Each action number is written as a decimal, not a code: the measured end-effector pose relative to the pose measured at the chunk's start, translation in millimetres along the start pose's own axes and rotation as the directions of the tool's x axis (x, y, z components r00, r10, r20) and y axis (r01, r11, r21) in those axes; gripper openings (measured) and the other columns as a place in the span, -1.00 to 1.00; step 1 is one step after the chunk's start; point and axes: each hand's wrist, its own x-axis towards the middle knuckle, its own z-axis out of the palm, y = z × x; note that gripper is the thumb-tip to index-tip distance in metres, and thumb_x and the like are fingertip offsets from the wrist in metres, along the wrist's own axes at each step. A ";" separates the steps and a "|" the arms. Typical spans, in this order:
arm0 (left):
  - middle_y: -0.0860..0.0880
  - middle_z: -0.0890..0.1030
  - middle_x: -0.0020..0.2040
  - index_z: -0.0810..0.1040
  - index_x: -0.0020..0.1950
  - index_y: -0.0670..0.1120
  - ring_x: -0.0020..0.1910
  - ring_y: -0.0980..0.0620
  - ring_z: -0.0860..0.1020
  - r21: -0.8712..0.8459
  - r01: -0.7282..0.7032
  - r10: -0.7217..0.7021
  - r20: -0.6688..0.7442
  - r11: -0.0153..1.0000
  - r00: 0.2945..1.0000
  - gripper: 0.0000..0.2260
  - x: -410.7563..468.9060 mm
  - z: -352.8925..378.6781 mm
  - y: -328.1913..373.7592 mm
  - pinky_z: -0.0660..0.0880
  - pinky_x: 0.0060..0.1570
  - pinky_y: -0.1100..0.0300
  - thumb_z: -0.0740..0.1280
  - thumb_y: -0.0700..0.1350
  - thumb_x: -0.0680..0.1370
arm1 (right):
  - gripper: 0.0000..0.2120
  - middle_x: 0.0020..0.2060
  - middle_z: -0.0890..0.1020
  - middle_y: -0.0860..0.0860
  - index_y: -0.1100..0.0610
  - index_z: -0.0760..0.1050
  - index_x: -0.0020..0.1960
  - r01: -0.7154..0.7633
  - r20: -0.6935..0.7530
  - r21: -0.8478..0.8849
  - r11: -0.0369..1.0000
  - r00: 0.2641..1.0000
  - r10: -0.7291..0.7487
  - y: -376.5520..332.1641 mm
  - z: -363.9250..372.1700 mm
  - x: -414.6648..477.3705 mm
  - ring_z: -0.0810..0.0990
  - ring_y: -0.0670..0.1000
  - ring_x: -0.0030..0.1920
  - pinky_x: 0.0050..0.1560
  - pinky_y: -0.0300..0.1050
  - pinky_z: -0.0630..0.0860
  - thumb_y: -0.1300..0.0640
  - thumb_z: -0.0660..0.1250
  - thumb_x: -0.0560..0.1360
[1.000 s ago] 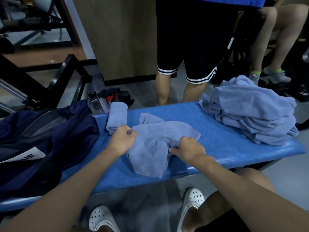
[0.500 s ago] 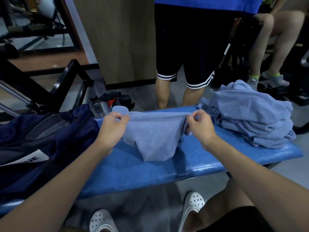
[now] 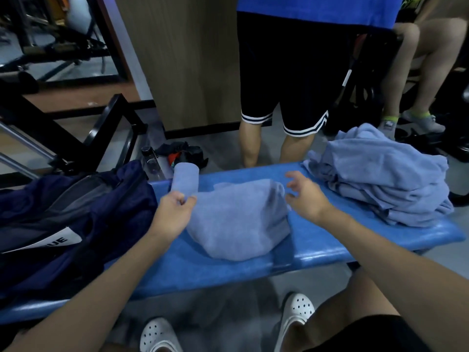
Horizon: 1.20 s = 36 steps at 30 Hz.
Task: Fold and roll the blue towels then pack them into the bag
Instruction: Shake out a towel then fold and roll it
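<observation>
one loose towel (image 3: 238, 219) spread in a soft heap on the middle of the blue table (image 3: 317, 245). left hand (image 3: 172, 214) at the towel's left edge, grip pinching a fold of the cloth between thumb and fingertips. right hand (image 3: 305, 196) hovering just above the towel's right end, grip spread, fingers apart, touching nothing as far as can be told through the blur. one rolled towel (image 3: 184, 180) lying at the far edge of the table, just beyond the left hand. one pile of towels (image 3: 380, 176) stacked at the right end of the table, well apart from the hands; number in the pile not countable. one dark blue bag (image 3: 68, 219) slumped at the left end, open, with a white label. two white clogs (image 3: 295, 313) on the floor below. two other people beyond the table, only legs shown.
</observation>
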 end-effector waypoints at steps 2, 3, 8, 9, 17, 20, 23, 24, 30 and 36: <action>-0.14 0.46 -0.28 0.47 -0.18 -0.25 -0.27 -0.04 0.44 0.011 0.071 -0.071 0.021 0.997 0.997 -0.79 -1.3 3.6 -25.5 0.41 -0.20 0.07 0.36 -0.15 0.56 | -0.67 0.00 0.57 0.14 0.22 0.47 0.24 -0.080 0.040 -0.072 0.994 0.996 0.082 17.2 14.2 -7.0 0.53 0.14 0.01 0.05 -0.04 0.46 0.30 0.29 0.48; -0.13 0.52 -0.27 0.51 -0.15 -0.23 -0.24 -0.04 0.49 0.005 0.092 -0.092 0.028 0.996 0.995 -0.85 -2.8 4.6 -34.7 0.44 -0.16 0.07 0.38 -0.18 0.55 | -0.81 -0.11 0.57 0.14 0.22 0.51 0.07 -0.125 0.066 -0.140 0.982 0.989 0.135 22.8 20.1 -10.4 0.51 0.14 -0.07 -0.03 -0.07 0.44 0.27 0.30 0.47; -0.08 0.59 -0.27 0.53 -0.21 -0.14 -0.25 -0.02 0.52 0.016 0.081 -0.081 0.001 0.997 0.997 -0.86 -8.3 8.6 -50.5 0.42 -0.17 0.17 0.41 -0.22 0.54 | -0.65 -0.33 0.43 0.10 0.10 0.28 -0.38 -0.199 0.109 -0.299 0.933 0.965 0.240 42.3 43.6 -20.3 0.41 0.12 -0.19 -0.16 -0.08 0.38 0.03 0.34 0.46; -0.10 0.56 -0.27 0.52 -0.20 -0.16 -0.26 -0.02 0.50 0.016 0.081 -0.081 -0.003 0.997 0.997 -0.86 -8.1 8.5 -52.2 0.41 -0.16 0.15 0.41 -0.22 0.54 | -0.64 -0.26 0.49 0.13 0.10 0.29 -0.38 -0.217 0.098 -0.333 0.918 0.960 0.263 40.8 46.1 -21.4 0.46 0.15 -0.14 -0.12 -0.07 0.40 -0.03 0.34 0.46; -0.09 0.41 -0.33 0.53 -0.23 -0.17 -0.31 -0.01 0.37 0.117 0.111 -0.120 0.072 0.987 0.990 -0.84 -5.2 -3.4 -63.1 0.32 -0.26 0.12 0.38 -0.20 0.54 | -0.74 -0.40 0.43 0.00 0.08 0.30 -0.33 -0.247 -0.028 -0.079 0.966 0.969 0.245 23.3 43.3 -24.6 0.42 0.12 -0.25 -0.13 -0.05 0.41 0.14 0.28 0.49; -0.14 0.47 -0.33 0.50 -0.19 -0.42 -0.31 -0.03 0.41 0.039 0.047 -0.048 0.023 0.998 0.999 -0.71 -6.0 -12.3 -46.1 0.39 -0.25 0.09 0.39 -0.18 0.56 | -0.74 -0.45 0.40 0.01 0.12 0.33 -0.31 -0.168 -0.118 0.225 0.960 0.973 0.199 6.0 24.3 -22.7 0.33 0.00 -0.42 -0.45 -0.21 0.33 0.22 0.34 0.49; -0.15 0.53 -0.31 0.55 -0.15 -0.31 -0.28 -0.04 0.46 -0.061 0.003 -0.004 -0.013 0.998 1.000 -0.73 -6.5 -23.3 -20.3 0.49 -0.18 0.03 0.40 -0.10 0.57 | -0.73 -0.47 0.38 -0.01 0.12 0.33 -0.31 -0.068 -0.211 0.392 0.918 0.964 0.161 -14.5 -1.0 -21.4 0.28 -0.11 -0.48 -0.50 -0.32 0.26 0.25 0.33 0.51; -0.14 0.54 -0.30 0.56 -0.16 -0.29 -0.28 -0.04 0.47 -0.084 -0.010 0.007 -0.030 0.996 1.000 -0.73 -7.4 -27.3 -10.9 0.51 -0.15 0.02 0.40 -0.08 0.57 | -0.75 -0.46 0.37 -0.02 0.13 0.34 -0.30 -0.047 -0.230 0.420 0.906 0.961 0.156 -21.0 -9.7 -20.8 0.28 -0.12 -0.48 -0.48 -0.31 0.27 0.24 0.32 0.52; -0.18 0.57 -0.27 0.53 -0.23 -0.20 -0.27 -0.01 0.53 -0.156 -0.156 0.136 -0.128 0.975 0.982 -0.72 -16.1 -51.1 37.8 0.59 -0.12 0.00 0.36 -0.04 0.60 | -0.86 -0.36 0.42 0.00 0.12 0.39 -0.14 0.038 -0.284 0.478 0.878 0.952 0.113 -44.4 -54.0 -24.6 0.36 -0.03 -0.32 -0.26 -0.09 0.41 0.16 0.32 0.55; -0.16 0.63 -0.25 0.59 -0.15 -0.23 -0.26 0.00 0.59 -0.200 -0.180 0.148 -0.167 0.963 0.975 -0.69 -21.2 -67.8 55.9 0.62 -0.12 -0.04 0.33 -0.01 0.62 | -0.88 -0.27 0.53 0.05 0.07 0.44 -0.09 0.004 -0.179 0.538 0.843 0.978 0.110 -57.9 -77.3 -32.1 0.45 -0.10 -0.40 -0.49 -0.29 0.37 0.20 0.37 0.54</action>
